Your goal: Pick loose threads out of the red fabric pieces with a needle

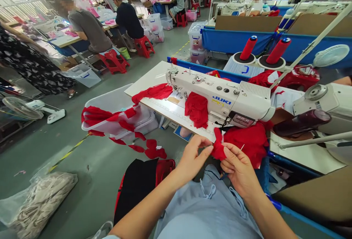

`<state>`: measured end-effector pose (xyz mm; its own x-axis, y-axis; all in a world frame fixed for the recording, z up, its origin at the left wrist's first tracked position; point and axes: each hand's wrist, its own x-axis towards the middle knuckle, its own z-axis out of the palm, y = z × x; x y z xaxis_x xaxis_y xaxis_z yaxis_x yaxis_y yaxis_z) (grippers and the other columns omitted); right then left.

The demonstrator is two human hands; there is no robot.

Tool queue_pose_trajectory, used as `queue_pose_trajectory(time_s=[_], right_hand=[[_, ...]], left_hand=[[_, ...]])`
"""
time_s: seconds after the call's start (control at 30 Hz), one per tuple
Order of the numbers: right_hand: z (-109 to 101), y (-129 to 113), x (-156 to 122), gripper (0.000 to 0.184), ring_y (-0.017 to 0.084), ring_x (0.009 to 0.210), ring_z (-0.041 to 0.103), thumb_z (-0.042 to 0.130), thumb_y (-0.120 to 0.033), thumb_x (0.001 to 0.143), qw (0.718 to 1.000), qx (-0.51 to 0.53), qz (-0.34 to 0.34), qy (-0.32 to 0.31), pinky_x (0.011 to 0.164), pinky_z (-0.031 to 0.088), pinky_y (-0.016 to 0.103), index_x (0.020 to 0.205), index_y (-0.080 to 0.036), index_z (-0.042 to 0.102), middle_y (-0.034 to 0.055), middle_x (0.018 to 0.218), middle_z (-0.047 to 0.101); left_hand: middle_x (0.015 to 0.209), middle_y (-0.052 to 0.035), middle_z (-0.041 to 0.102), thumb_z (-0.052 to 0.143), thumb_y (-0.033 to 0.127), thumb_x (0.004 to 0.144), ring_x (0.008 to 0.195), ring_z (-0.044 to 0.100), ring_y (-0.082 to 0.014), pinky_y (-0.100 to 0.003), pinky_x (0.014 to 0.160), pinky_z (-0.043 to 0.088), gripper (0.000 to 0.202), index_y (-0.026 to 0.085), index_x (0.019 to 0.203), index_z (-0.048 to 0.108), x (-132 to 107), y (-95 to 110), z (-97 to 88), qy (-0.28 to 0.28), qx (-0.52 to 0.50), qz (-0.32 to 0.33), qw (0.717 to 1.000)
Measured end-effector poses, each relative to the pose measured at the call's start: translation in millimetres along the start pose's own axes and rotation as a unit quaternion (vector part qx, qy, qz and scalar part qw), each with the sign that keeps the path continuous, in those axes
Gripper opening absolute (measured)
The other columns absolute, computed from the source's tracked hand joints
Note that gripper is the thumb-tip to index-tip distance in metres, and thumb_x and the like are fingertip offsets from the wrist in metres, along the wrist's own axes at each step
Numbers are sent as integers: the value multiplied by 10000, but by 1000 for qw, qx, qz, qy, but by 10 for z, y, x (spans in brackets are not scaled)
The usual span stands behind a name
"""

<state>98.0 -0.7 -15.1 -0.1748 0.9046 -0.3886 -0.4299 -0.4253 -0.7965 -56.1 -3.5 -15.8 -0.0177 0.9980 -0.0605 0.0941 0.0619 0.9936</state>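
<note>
Above my lap, at the front edge of the sewing table (156, 77), a small red fabric piece (219, 150) is stretched between my two hands. My left hand (194, 158) pinches its left edge between thumb and finger. On the other side, my right hand (238, 167) grips it, with a thin pale pointed thing sticking up by the fingers; its kind is unclear. Behind them stands a white sewing machine (220, 94). Red cloth (196, 108) lies beside its arm, and a larger red pile (246, 141) sits right of my hands. Another red strip (154, 92) runs off the table's left side.
A white plastic tub (99, 101) at left has a chain of red pieces hanging over it towards the floor. Two red thread cones (249, 48) stand behind the machine. A black-covered red stool (136, 187) is by my left. Several people sit at other tables.
</note>
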Motion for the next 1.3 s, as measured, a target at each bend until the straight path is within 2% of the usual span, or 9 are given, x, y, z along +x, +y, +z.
queue_pose_trajectory(time_s=[0.2,0.33,0.5,0.63,0.83,0.97,1.07,1.17,1.3], right_hand=[[47,-1,-33,355,31,417,174,870,-407,592,999,37,7,19,389,177,168,821,-217,677,-114,482,296],[58,-9,-51,367,31,418,180,875,-418,581,999,37,-2,28,388,190,163,815,-220,673,-117,485,281],[70,-9,-81,366,28,412,186,870,-443,589,999,4,-32,37,386,184,169,779,-204,668,-112,495,292],[75,30,-126,376,38,409,215,833,-499,630,996,-39,-69,46,390,213,189,788,-202,665,-99,498,341],[-6,54,-181,361,101,524,447,786,-480,704,981,-139,-119,70,488,367,225,886,-198,652,-33,606,549],[-113,-122,-282,336,127,539,485,651,-491,827,911,-340,-205,113,531,396,235,1023,-244,534,-58,596,533],[-131,-261,-386,235,134,495,506,446,-438,956,845,-481,-231,44,489,380,245,1067,-262,555,-33,631,574],[-83,-300,-439,298,150,586,589,379,-290,982,756,-568,-325,-4,530,425,247,1157,-263,618,14,748,641],[-41,-235,-419,428,143,641,612,405,-114,931,621,-651,-437,14,496,404,219,1247,-261,653,38,806,652]], left_hand=[[943,-64,626,606,335,851,886,565,-197,-311,819,432,193,170,948,621,-50,-72,170,-15,-65,-32,997],[769,-4,522,525,346,890,746,467,-155,-273,705,374,197,184,779,546,-26,-79,132,-15,-14,-14,1000],[712,34,416,389,439,949,665,361,-132,-262,638,318,290,208,781,438,-57,35,43,5,-6,-5,1000],[716,37,469,618,503,808,652,394,-121,-246,620,334,336,197,787,480,-63,115,31,-44,-49,-41,997],[727,4,573,689,412,747,652,473,-128,-240,606,370,271,164,785,585,-65,147,58,-12,-102,-69,992],[771,-15,625,687,353,755,686,519,-140,-249,643,401,205,165,796,618,-90,168,49,-8,-112,-70,991],[749,-6,624,685,314,753,684,529,-141,-254,663,414,154,171,774,631,-113,202,54,6,-101,-56,993],[736,-6,626,686,308,750,666,530,-139,-255,652,419,148,169,769,642,-133,244,63,13,-92,-55,994],[715,-11,627,679,309,749,640,529,-133,-245,606,417,157,159,764,635,-156,291,67,2,-98,-71,993]])
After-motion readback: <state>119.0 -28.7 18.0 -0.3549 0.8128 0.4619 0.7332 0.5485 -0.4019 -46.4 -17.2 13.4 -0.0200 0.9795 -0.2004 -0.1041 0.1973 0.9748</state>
